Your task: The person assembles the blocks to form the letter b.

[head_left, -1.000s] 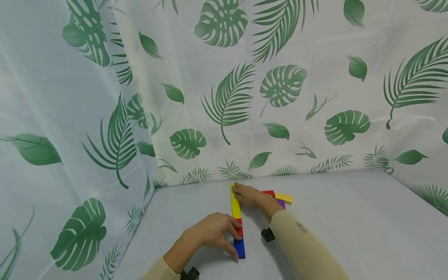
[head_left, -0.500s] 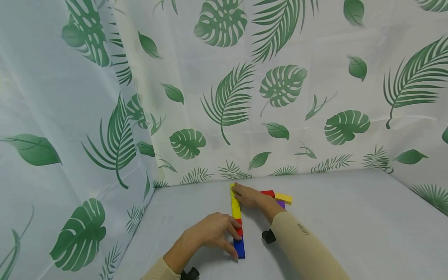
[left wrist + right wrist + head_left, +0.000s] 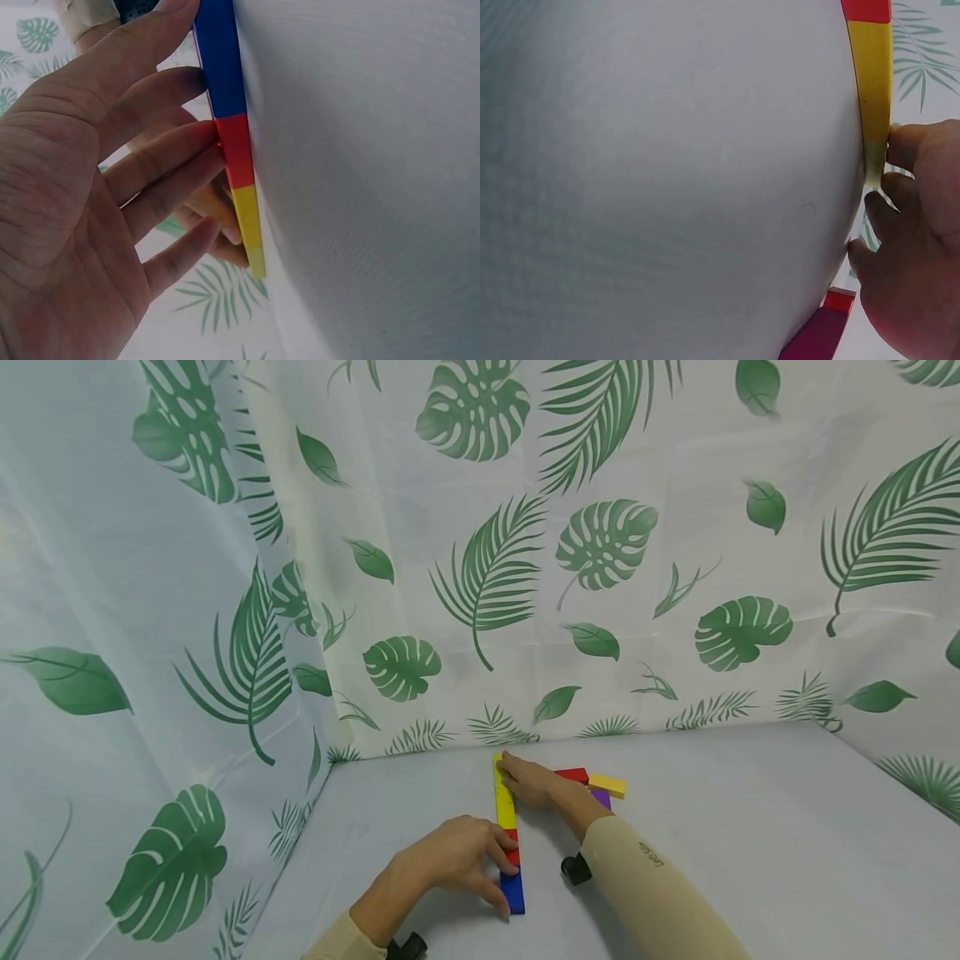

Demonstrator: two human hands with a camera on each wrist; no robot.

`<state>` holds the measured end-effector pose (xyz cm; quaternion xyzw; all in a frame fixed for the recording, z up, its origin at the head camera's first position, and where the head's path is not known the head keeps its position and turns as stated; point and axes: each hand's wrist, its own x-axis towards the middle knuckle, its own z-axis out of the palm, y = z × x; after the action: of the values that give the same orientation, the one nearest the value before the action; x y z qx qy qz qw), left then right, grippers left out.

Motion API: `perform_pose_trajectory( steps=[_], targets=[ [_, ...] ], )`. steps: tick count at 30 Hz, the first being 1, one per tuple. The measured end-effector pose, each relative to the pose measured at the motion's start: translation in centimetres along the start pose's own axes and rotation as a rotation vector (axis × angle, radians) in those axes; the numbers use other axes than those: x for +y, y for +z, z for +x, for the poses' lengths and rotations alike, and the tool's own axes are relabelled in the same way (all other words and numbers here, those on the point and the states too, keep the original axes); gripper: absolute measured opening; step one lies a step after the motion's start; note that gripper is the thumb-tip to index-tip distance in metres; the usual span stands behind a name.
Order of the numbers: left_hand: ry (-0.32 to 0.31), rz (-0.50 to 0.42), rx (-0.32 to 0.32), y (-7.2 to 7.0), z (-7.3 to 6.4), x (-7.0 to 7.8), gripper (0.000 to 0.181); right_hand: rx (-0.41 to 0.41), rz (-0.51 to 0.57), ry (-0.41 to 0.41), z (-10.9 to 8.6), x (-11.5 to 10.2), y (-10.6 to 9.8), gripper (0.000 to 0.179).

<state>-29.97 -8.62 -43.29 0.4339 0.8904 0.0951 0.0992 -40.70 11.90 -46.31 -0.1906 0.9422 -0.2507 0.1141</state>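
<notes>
A straight row of flat blocks runs away from me on the table: a blue block [image 3: 513, 893] nearest, then a red block [image 3: 513, 835], a yellow block [image 3: 506, 810] and a paler yellow piece [image 3: 256, 262] at the far end. My left hand [image 3: 461, 852] is spread over the near part, its thumb by the blue block's near end and other fingertips touching the top of the blue and red blocks. At the far end my right hand [image 3: 532, 779] rests its thumb and fingertips against the yellow end, with its other fingers reaching past it.
Right of the row, partly behind my right forearm, lie another red block [image 3: 573, 775], a light orange-yellow block [image 3: 607, 786] and a purple block [image 3: 601, 797]. A white curtain [image 3: 675, 527] with green leaves stands behind the table [image 3: 750, 827] and along its left side.
My right forearm has shifted very slightly to the right. Both hands and the row of blocks stay where they were.
</notes>
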Motion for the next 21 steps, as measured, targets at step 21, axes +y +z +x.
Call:
perform_pose_trajectory(
  steps=[21],
  targets=[
    [-0.003,-0.005,0.011,0.16,0.05,-0.03,0.045,-0.003,-0.035,-0.011,0.05,0.13,0.01,0.055]
  ],
)
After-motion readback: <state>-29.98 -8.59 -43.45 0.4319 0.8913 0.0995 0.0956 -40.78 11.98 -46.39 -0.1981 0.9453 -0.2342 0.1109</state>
